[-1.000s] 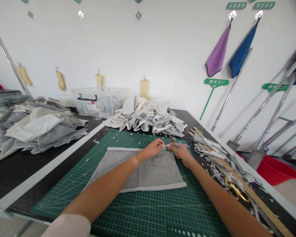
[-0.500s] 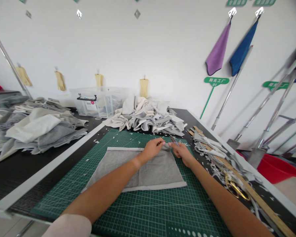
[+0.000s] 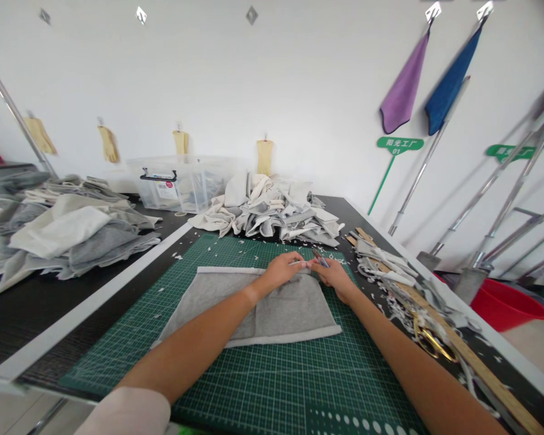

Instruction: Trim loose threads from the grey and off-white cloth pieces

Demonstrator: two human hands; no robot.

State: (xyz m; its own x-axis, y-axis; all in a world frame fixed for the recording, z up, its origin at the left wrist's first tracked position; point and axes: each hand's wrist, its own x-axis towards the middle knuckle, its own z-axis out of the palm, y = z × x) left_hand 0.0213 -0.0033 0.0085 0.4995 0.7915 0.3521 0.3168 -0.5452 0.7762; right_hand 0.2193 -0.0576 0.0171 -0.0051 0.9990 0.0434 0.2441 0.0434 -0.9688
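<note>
A grey cloth [image 3: 281, 311] with pale edge strips lies flat on the green gridded cutting mat [image 3: 254, 380]. At its far right corner my left hand [image 3: 281, 270] is closed, pinching the pale edge of the cloth between thumb and fingers. My right hand [image 3: 334, 279] is closed around small thread snips [image 3: 321, 260], whose blades point away to the upper left. Its thumb and fingertips meet the left fingertips at that same edge. The exact bit of fabric between them is too small to make out.
Heaped cloths [image 3: 272, 208] lie behind the mat, and a larger pile [image 3: 72, 232] is at left. A clear plastic box [image 3: 188, 187] stands at the back. Gold-handled scissors [image 3: 435, 345], a wooden strip [image 3: 476, 362] and fabric scraps [image 3: 385, 266] line the right side.
The fingertips of both hands have come together at the cloth's far edge; before, a small gap lay between them. The cloth stays in about the same place on the mat.
</note>
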